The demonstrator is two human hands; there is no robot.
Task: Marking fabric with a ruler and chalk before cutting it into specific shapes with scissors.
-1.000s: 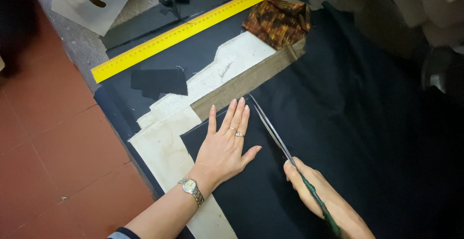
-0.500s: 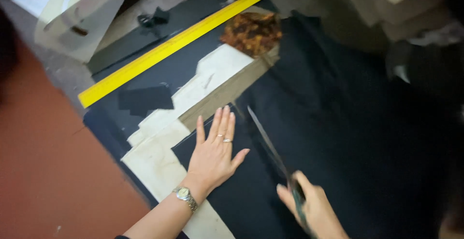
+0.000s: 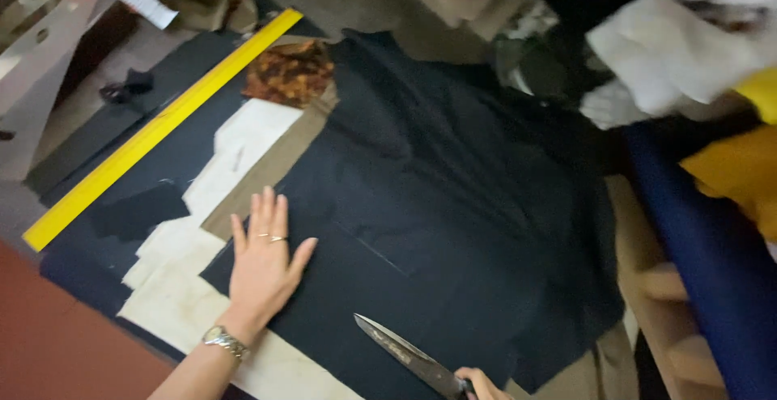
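A wide stretch of flat black fabric (image 3: pixel 453 206) lies open in the middle of the table, with room for a hand to slide across. Its near left edge is blocked by the left hand (image 3: pixel 263 266), pressed flat. Scissors (image 3: pixel 409 355), blades together, lie across the near edge, held by the right hand (image 3: pixel 481 385). A long yellow ruler (image 3: pixel 162 129) bars the far left. Heaped cloth (image 3: pixel 672 52) crowds the far right corner.

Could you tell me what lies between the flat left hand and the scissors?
Only bare black cloth between left hand and scissors, in the head view.
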